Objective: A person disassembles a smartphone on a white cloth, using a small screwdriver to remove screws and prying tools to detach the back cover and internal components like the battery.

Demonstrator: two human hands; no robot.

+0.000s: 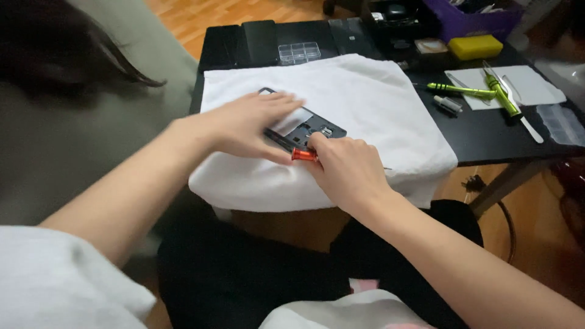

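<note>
So at this point the right hand (347, 170) is wrapped around a small red screwdriver (303, 155), fingers closed on the handle, tip pointed toward the near edge of the opened phone (303, 127). The left hand (250, 125) lies flat over the phone's left half, fingers spread and pressing it down, not gripping anything. The phone sits with its back off on a white towel (365, 109) spread over the near end of the black table (487, 137), so the insides are showing: a dark frame with a pale patch and some small metal bits. My read is the work is mid-way: the cover is already off, but the frame looks mostly together, and whether any screws are out I can't tell from here.

Further back on the right there's a white sheet (536, 82) with green tools (499, 94) lying on it, plus a thin metal pick beside them, well apart from the hands. Behind the towel are a clear parts box (298, 53) and a dark slab (260, 41) that could be the removed back or another phone. A yellow block (475, 46) sits near the far corner by a purple bin (469, 23). Nothing really blocks the hands; the left palm does hide part of the phone though.
</note>
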